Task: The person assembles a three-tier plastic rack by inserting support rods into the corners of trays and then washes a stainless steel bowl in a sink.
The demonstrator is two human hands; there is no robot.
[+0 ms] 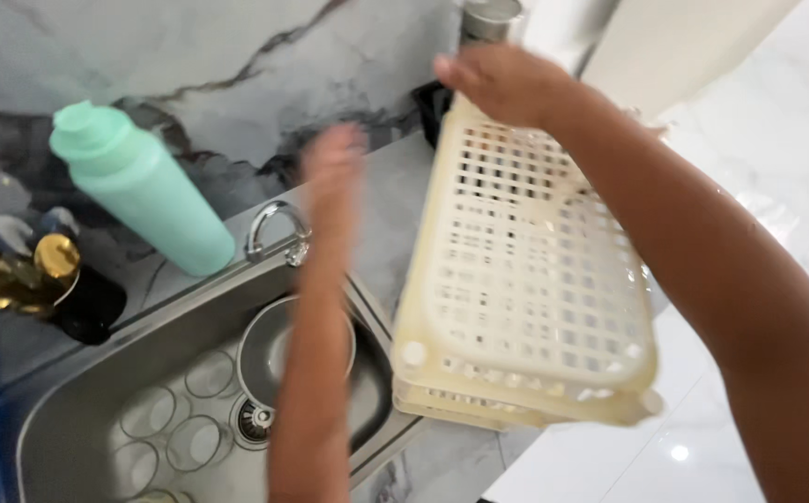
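Now we grip the cream perforated plastic dish rack (525, 279) at its far end, our right hand (502, 79) curled over the top edge with its fingers (456, 70) clamped on the rim. The rack hangs below and toward us from that hold, tilted up off the grey marble desk (395, 196), its slotted underside facing us and its long axis running from the far wall down toward our body, the near end over the desk edge beside the steel sink (144, 410). Our left hand (335, 172) is raised over the sink near the tap (274, 233), blurred, its fingers held together and touching nothing we can see. A mint-green bottle (134, 186) stands left of the tap.
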